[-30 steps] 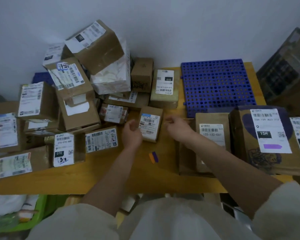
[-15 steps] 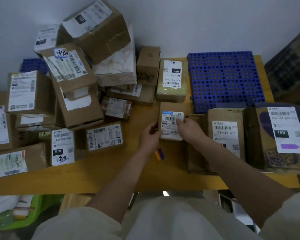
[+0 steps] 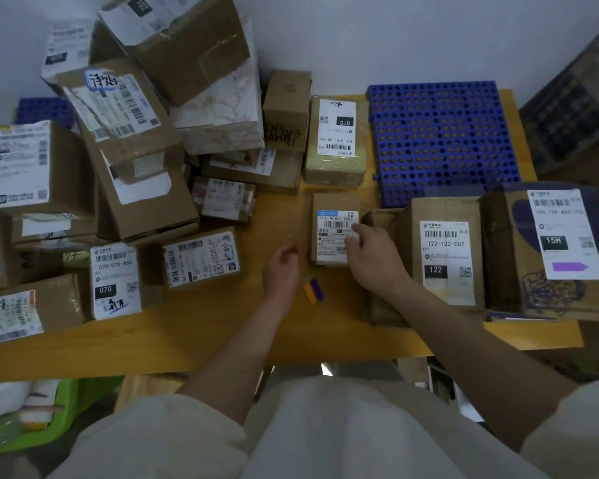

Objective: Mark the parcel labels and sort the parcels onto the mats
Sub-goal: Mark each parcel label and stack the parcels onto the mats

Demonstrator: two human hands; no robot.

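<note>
A small brown parcel (image 3: 332,205) with a white label lies flat on the yellow table (image 3: 187,333) in the middle. My right hand (image 3: 374,257) rests its thumb and fingertips on the right side of that label. My left hand (image 3: 281,267) hovers just left of the parcel, fingers loosely curled, holding nothing. An orange marker and a purple marker (image 3: 313,291) lie side by side between my hands. A blue perforated mat (image 3: 440,140) lies bare at the back right. Part of another blue mat (image 3: 42,110) shows behind the pile at the left.
Several labelled boxes are heaped on the left half, among them the 070 parcel (image 3: 115,281). A 010 parcel (image 3: 336,140) sits beside the blue mat. The 122 parcel (image 3: 446,257) and 15H parcel (image 3: 561,243) stand right of my hand. A green bin (image 3: 49,430) is below the table.
The small parcel was lifted from near the pile, turned label-up and set down flat nearer the mat. My left hand has let go of it; my right hand stays on the label.
</note>
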